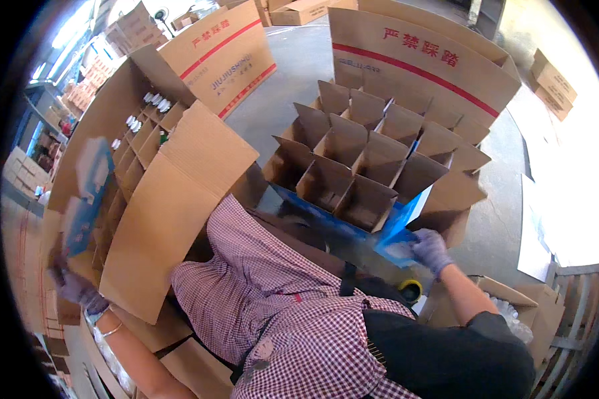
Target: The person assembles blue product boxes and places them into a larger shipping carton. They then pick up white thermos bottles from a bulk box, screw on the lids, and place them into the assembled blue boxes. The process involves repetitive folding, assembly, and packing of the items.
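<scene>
My right hand point(432, 251), in a grey-purple glove, grips the edge of a blue printed cardboard piece point(400, 229). That piece is at the near right corner of a carton with a brown cardboard divider grid point(369, 143), and more blue shows along the grid's front. At far left, my gloved left hand point(80, 291) is by the near edge of another divided carton point(180, 159). Its fingers are dark and blurred, so its grip is unclear. Just above it, a blurred blue printed cardboard piece point(86, 219) stands upright. Several white-capped bottles point(134, 124) sit in that carton's compartments.
A yellow tape roll point(410, 290) lies near my right forearm. Beyond it, an open carton point(512, 292) holds clear plastic. Raised carton flaps point(419, 53) stand at the back. A slatted wooden seat point(579, 292) is at the right, and stacked cartons point(554, 83) stand farther off.
</scene>
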The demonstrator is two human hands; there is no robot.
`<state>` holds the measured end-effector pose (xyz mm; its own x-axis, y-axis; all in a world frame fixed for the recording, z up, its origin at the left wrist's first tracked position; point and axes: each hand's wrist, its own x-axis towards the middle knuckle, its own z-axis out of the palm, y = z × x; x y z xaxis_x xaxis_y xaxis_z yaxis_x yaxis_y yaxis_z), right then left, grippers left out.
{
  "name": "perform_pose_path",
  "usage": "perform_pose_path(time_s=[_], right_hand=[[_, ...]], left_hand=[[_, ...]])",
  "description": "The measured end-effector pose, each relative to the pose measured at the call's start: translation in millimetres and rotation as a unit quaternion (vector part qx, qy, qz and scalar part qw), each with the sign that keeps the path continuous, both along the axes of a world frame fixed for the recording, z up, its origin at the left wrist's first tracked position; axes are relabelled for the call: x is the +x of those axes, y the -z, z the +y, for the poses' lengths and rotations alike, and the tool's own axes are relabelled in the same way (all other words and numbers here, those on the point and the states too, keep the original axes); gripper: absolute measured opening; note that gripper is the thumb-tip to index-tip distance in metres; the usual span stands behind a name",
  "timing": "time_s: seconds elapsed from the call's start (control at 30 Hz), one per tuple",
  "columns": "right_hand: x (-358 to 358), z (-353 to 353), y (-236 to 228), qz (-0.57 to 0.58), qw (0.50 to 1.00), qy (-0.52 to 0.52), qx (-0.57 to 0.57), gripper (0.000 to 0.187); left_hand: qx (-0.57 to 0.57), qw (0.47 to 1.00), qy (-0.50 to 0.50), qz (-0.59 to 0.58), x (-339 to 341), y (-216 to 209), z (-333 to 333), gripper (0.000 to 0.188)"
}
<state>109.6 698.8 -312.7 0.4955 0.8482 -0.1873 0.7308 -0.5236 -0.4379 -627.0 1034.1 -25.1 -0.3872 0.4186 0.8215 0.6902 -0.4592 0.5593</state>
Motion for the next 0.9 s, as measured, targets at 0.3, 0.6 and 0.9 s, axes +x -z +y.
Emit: perform_pose_path(time_s=[0.3, 0.6, 0.9], right_hand=[[-44, 60, 131, -0.035, 0.995, -0.055, -0.071, 0.036], [-123, 158, -248, 0.320, 0.775, -0.438, 0.325, 0.099], [-252, 136, -324, 0.543, 0.311, -0.717, 0.308, 0.089]], left_hand=[[0.284, 0.825, -0.307, 0.381, 61, -158, -201, 0.027], [0.289, 0.957, 0.006, 0.037, 221, -123, -224, 0.041], [0.202, 0.979, 0.033, -0.021, 237, -76, -219, 0.037]])
